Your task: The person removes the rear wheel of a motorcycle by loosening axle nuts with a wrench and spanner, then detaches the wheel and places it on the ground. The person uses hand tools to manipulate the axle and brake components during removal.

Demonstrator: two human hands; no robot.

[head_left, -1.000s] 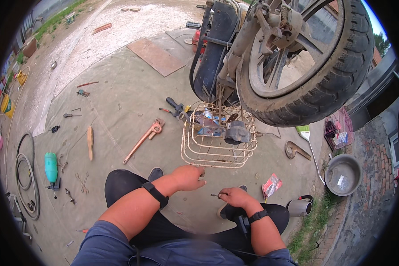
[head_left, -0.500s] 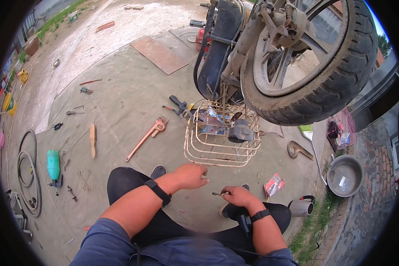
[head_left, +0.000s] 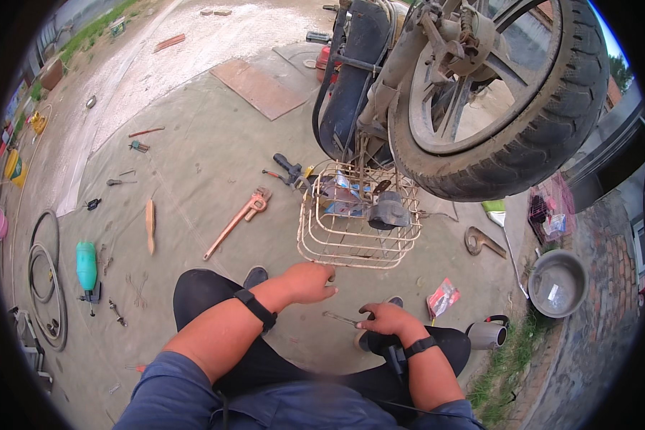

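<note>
My right hand (head_left: pixel 388 318) is closed round one end of a slim metal wrench (head_left: pixel 340 317), whose other end points left above the ground. My left hand (head_left: pixel 309 282) hangs in front of my left knee, its thumb apart from the bent fingers and nothing seen between them. Beyond my hands, a rusty wire basket (head_left: pixel 360 259) is below an upended motorcycle's front wheel (head_left: pixel 505 168). A dark round part (head_left: pixel 388 213) lies in the basket. To the left of the basket, an orange pipe wrench (head_left: pixel 238 223) rests on the ground.
On the right stand a grey basin (head_left: pixel 557 284) and a metal jug (head_left: pixel 486 335), with a red packet (head_left: pixel 443 297) nearer my knee. Leftward lie a wooden stick (head_left: pixel 150 228), a green bottle (head_left: pixel 86 265), a coiled hose (head_left: pixel 59 301) and several small tools.
The wrench in my right hand has turned and now shows more of its length, pointing left. My left hand has hardly moved.
</note>
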